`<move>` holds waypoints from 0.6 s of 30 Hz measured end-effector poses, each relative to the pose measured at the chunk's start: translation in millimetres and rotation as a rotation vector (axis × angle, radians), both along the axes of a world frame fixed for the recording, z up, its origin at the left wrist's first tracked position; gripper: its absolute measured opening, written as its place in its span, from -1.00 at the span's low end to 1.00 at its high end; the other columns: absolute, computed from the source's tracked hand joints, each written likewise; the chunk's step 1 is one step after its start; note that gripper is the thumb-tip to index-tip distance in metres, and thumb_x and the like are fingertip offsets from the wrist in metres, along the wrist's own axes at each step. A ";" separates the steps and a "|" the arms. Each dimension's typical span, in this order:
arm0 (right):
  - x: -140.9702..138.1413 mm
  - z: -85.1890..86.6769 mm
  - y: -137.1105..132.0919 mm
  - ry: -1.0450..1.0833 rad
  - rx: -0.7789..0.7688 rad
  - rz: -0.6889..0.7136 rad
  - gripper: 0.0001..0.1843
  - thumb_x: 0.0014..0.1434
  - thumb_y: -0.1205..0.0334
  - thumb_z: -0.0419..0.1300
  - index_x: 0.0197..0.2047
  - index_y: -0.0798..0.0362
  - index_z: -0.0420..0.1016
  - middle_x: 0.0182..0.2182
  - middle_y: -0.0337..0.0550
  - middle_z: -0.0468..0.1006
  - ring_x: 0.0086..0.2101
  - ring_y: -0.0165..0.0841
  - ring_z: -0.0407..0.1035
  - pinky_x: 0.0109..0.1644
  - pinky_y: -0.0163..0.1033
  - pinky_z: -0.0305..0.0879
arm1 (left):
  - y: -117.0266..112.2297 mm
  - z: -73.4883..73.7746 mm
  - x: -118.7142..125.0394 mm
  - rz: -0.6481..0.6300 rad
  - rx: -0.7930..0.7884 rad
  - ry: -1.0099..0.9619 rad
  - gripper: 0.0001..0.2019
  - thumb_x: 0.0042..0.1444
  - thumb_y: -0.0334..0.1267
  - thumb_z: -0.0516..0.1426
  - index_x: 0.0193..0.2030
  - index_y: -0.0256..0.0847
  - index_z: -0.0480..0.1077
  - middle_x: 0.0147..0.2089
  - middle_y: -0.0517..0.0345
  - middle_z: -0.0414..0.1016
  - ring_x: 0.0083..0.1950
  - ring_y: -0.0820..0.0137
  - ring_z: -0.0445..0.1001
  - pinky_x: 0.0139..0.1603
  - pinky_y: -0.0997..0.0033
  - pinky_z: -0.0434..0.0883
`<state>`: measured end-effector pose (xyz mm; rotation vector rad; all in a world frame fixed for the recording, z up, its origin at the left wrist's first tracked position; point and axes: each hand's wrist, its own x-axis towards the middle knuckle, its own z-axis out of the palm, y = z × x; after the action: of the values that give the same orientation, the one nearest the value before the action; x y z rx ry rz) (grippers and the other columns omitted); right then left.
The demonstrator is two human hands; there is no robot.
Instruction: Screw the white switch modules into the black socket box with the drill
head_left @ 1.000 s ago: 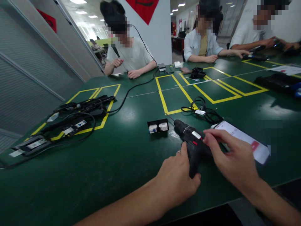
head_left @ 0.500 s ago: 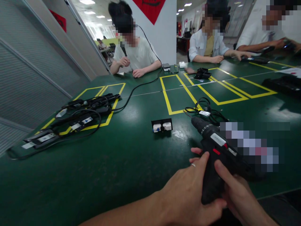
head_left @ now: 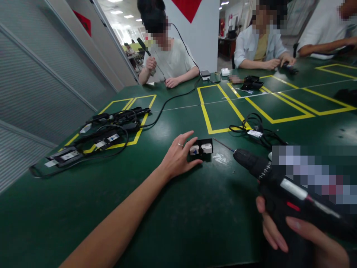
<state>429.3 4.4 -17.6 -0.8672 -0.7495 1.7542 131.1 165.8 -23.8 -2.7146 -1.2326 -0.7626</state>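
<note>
My right hand (head_left: 304,230) is wrapped round the grip of a black cordless drill (head_left: 279,186) with a grey label and a red mark. A long thin drill bit (head_left: 224,144) sticks out of its chuck toward the left. Beyond the bit's tip, on the green table, stands a small black case (head_left: 200,149) holding two white pieces. My left hand (head_left: 178,154), a ring on one finger, curves around the left end of this case, thumb and fingers spread apart. Whether the fingertips touch the case is not clear.
Coiled black cable (head_left: 255,126) lies behind the drill. Black devices with cables (head_left: 108,130) fill a yellow-taped area at the left. Across the table (head_left: 156,208), a person (head_left: 178,56) holds a black-handled tool; two other people sit to the right.
My left hand has left the drill and reached forward to the small black case. The drill, in my right hand, has shifted right, and its bit now shows. The view has turned slightly.
</note>
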 end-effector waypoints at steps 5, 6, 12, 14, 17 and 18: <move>7.3 -4.3 -5.3 -0.099 -0.014 0.137 -0.70 0.13 0.02 0.10 -0.12 -0.05 0.46 -0.64 -0.14 0.49 -0.63 -0.27 0.27 -0.48 -0.13 0.21 | 6.9 -8.6 4.5 -0.060 -0.115 -0.003 -0.39 0.11 -0.17 0.20 0.25 -0.14 0.06 0.33 -0.15 0.06 0.32 0.06 0.13 0.26 -0.08 0.24; 7.8 -4.1 -4.6 -0.109 -0.017 0.150 -0.68 0.12 0.00 0.11 -0.13 -0.04 0.46 -0.65 -0.15 0.48 -0.63 -0.27 0.28 -0.49 -0.14 0.21 | 6.5 -9.7 5.1 -0.060 -0.135 -0.012 -0.44 0.13 -0.22 0.18 0.24 -0.14 0.08 0.29 -0.12 0.11 0.29 0.10 0.16 0.24 -0.04 0.27; -1.3 4.0 7.3 -0.215 -0.009 0.114 -0.41 -0.10 -0.20 0.25 -0.11 0.04 0.45 -0.64 -0.15 0.48 -0.58 -0.19 0.37 -0.44 -0.07 0.29 | 5.7 -15.3 2.5 -0.047 -0.202 -0.080 -0.55 0.16 -0.31 0.14 0.18 -0.10 0.17 0.12 -0.03 0.24 0.15 0.18 0.29 0.09 0.03 0.41; -6.6 6.7 9.7 -0.234 0.004 0.100 -0.36 -0.15 -0.24 0.27 -0.09 0.02 0.45 -0.61 -0.12 0.50 -0.55 -0.16 0.39 -0.42 -0.05 0.31 | 5.5 -15.8 1.3 -0.060 -0.212 -0.085 -0.56 0.16 -0.32 0.13 0.18 -0.10 0.18 0.11 -0.04 0.25 0.14 0.18 0.30 0.09 0.03 0.41; -10.4 7.1 7.0 -0.254 0.015 0.090 -0.34 -0.17 -0.24 0.28 -0.06 0.00 0.46 -0.59 -0.09 0.52 -0.53 -0.14 0.41 -0.41 -0.04 0.31 | 4.8 -16.1 0.2 -0.078 -0.220 -0.091 -0.57 0.16 -0.34 0.12 0.18 -0.11 0.19 0.10 -0.04 0.24 0.13 0.20 0.29 0.11 0.05 0.39; -9.7 6.1 4.4 -0.262 0.015 0.089 -0.34 -0.16 -0.23 0.28 -0.06 -0.01 0.46 -0.59 -0.09 0.53 -0.54 -0.13 0.41 -0.42 -0.04 0.31 | 4.7 -16.2 0.0 -0.083 -0.225 -0.092 -0.57 0.16 -0.35 0.11 0.17 -0.12 0.19 0.10 -0.04 0.24 0.13 0.21 0.29 0.11 0.06 0.39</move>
<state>419.6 8.8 -11.5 -1.0818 -0.9838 1.7287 131.1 170.5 -40.0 -2.9582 -1.3052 -0.8124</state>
